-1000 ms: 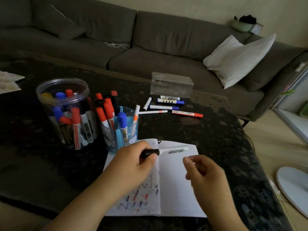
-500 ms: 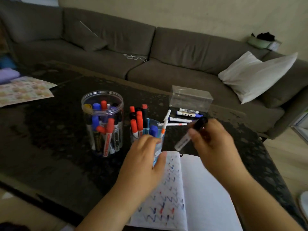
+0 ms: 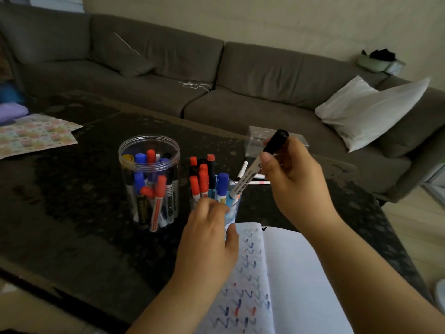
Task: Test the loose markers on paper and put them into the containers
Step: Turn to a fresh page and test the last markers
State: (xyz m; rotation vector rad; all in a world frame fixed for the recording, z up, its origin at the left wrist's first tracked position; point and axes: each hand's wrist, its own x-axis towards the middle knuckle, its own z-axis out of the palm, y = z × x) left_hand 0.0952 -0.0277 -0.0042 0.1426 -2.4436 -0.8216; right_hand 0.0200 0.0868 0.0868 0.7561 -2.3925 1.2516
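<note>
My right hand (image 3: 292,179) pinches a white marker with a black cap (image 3: 258,165), held tilted with its lower end over the rim of the blue cup (image 3: 232,208). That cup holds several red and blue markers. My left hand (image 3: 208,237) grips the cup's near side. To the left stands a clear round jar (image 3: 149,182) full of markers. An open notebook (image 3: 289,280) with coloured zigzag test marks lies in front of me. A couple of loose markers (image 3: 243,168) lie behind the cup, partly hidden by my right hand.
A clear plastic box (image 3: 256,138) stands behind my right hand on the dark stone table (image 3: 72,201). Patterned paper (image 3: 33,133) lies at the table's far left. A grey sofa (image 3: 216,75) with a white pillow (image 3: 370,112) runs behind the table.
My right hand took the black-capped marker from my left hand above the notebook and carried it up over the blue cup. My left hand moved forward onto the cup.
</note>
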